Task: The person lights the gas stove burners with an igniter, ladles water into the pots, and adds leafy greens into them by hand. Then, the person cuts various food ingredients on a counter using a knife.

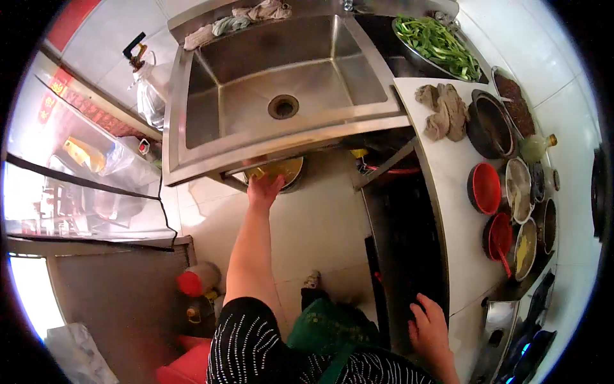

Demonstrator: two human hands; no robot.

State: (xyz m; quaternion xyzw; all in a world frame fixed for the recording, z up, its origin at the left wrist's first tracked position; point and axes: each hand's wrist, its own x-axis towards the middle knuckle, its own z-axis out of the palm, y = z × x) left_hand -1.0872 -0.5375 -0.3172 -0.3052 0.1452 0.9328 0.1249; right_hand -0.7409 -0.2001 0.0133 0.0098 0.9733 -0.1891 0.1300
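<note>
My left hand (pixel 264 189) reaches forward under the front edge of the steel sink (pixel 281 137). It is over the near rim of a round container (pixel 291 169) with yellowish-brown contents on the floor. Whether its fingers hold anything is too small to tell. Low on the right, beside the counter's dark open side, my right hand (pixel 430 323) has its fingers apart and holds nothing.
On the white counter (pixel 464 275) are grey cloths (pixel 443 112), a dark pot (pixel 491 125), red bowls (pixel 485 189) and several other bowls. A pan of green vegetables (pixel 438 48) stands right of the sink. A blue flame (pixel 526 349) shows at lower right.
</note>
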